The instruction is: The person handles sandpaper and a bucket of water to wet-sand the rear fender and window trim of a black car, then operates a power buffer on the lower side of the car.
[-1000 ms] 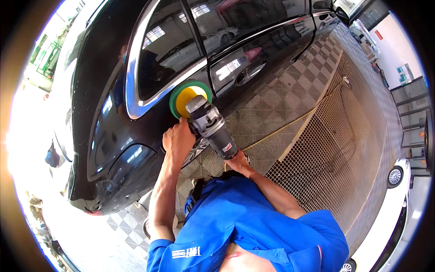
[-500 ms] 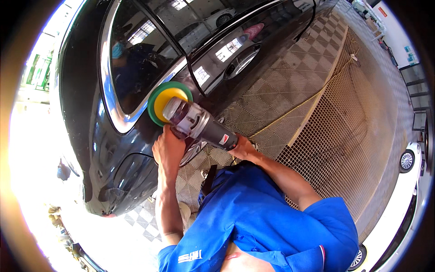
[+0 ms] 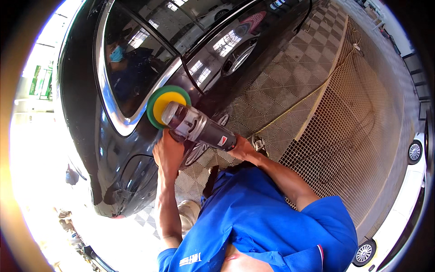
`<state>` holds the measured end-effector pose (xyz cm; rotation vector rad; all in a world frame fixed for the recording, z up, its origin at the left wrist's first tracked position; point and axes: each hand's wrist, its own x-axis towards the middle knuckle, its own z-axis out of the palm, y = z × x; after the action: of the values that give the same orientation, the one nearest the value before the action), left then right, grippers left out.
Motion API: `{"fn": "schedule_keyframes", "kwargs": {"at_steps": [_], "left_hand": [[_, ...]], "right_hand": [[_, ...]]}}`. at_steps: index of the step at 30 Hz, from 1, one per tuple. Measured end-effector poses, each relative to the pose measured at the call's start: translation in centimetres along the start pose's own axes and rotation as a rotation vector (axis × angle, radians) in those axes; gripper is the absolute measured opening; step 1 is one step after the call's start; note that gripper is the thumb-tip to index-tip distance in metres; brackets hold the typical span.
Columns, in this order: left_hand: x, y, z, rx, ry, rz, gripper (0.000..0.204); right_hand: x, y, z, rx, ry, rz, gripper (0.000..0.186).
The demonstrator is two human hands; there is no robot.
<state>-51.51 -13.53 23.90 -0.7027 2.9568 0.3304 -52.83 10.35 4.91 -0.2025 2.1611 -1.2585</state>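
Observation:
A grey and black car polisher (image 3: 206, 131) lies in both my hands, slanting from its head at the upper left down to its rear end. My left hand (image 3: 168, 149) is closed around the handle by the polisher's head. At the rear, my right hand (image 3: 241, 148) wraps the body, some fingers hidden beneath. The round pad (image 3: 154, 107), green with a yellow backing, is against or very near the black car's (image 3: 136, 152) rear side panel, just below the chrome-trimmed side window (image 3: 136, 77). The machine hides the pad's working face.
A yellow cord (image 3: 294, 107) runs across the patterned tile floor (image 3: 283, 77) to my right. Beyond it lies a tan floor grating (image 3: 335, 136). A white car (image 3: 398, 204) stands at the far right. One of my shoes (image 3: 258, 143) shows near the right hand.
My view has shifted slightly, so the car and floor sit a little differently. The polisher and both hands keep nearly the same place, and both grips are unchanged.

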Motion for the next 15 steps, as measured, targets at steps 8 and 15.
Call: {"fn": "schedule_keyframes", "kwargs": {"at_steps": [8,15], "left_hand": [[3.9,2.3,-1.7,0.103,-0.041,0.095,0.033],[-0.6,-0.6,0.9,0.019,-0.089,-0.046,0.033]], "right_hand": [[0.2,-0.7,-0.7,0.14,0.043,0.027,0.053],[-0.9,0.4,0.7,0.032,0.039,-0.042,0.051]]}}
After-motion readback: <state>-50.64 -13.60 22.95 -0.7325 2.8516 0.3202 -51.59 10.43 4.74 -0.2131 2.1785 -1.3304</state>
